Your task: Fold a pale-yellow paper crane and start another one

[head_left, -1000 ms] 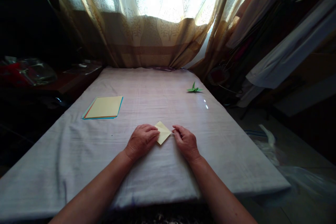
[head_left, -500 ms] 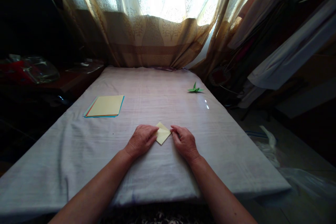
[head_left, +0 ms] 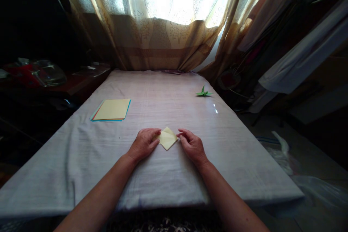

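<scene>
Pale yellow paper, folded into a small diamond-shaped piece (head_left: 168, 138), lies flat on the grey cloth-covered table (head_left: 163, 177), near the middle and a little toward the near edge. The left hand (head_left: 144, 144) rests palm down on the cloth with its fingertips (head_left: 157, 132) pressing on the left corner of the folded piece. The right hand (head_left: 191, 144) sits on the other side, its thumb and forefinger pinched together at the right corner; that grip is nearly closed on the paper's tip, while the left grip is flat and spread, pinning the paper rather than clasping it. Both forearms reach in from the near edge of the table.

Toward the left edge, well apart from the hands, lies a flat stack of coloured square paper sheets (head_left: 112, 110), with a yellow sheet on top and blue and red edges showing beneath. Close to the far right corner stands a small green folded paper crane (head_left: 203, 93).

Behind the far edge hangs a patterned beige curtain (head_left: 168, 25), brightly lit from behind. To the left of the table, in deep shadow, a crumpled clear plastic wrap (head_left: 46, 74) lies on a dark surface. To the right, white cloth (head_left: 304, 50) is draped in the dark.
</scene>
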### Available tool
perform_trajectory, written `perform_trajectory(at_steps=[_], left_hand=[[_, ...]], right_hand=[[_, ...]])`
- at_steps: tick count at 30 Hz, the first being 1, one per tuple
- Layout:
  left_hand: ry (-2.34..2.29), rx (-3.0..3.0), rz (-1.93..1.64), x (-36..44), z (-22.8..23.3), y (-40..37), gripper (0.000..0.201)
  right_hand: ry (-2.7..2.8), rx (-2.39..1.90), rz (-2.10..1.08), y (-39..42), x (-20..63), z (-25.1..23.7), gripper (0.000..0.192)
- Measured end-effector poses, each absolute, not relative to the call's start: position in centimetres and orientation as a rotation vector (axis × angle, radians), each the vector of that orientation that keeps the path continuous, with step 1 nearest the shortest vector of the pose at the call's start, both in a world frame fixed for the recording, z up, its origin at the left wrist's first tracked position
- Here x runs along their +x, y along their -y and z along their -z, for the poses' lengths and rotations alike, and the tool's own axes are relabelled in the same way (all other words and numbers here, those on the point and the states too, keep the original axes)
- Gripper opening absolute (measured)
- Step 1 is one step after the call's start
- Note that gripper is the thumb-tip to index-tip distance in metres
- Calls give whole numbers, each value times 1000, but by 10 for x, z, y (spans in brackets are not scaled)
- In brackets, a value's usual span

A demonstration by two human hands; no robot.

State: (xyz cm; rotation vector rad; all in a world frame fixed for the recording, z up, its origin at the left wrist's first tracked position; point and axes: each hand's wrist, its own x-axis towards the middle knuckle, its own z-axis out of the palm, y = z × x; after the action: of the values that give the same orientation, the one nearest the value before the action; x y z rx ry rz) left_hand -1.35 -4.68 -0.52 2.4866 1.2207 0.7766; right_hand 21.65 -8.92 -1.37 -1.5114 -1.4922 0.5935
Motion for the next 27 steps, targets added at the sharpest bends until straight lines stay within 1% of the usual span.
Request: perform_trajectory(at_steps=[5, 9, 14, 19, 27], left_hand=[[-1223, 2481, -775, -13, 4, 47, 32], [-1237, 2477, -780, -13, 5, 47, 27], [-1237, 2485, -767, -12, 5, 48, 21], [-1235, 2502, -754, -12, 3, 48, 18], [-1243, 2558, -689, -5, -8, 55, 10]], right_hand=[[1541, -1656, -489, 89, 214, 8, 30], [1602, -1765, -402, 91, 212, 4, 32], [1589, -1781, -554, 87, 215, 2, 34], [1608, -1767, -662, 78, 220, 0, 30], [1565, -1743, -673, 80, 213, 2, 36]])
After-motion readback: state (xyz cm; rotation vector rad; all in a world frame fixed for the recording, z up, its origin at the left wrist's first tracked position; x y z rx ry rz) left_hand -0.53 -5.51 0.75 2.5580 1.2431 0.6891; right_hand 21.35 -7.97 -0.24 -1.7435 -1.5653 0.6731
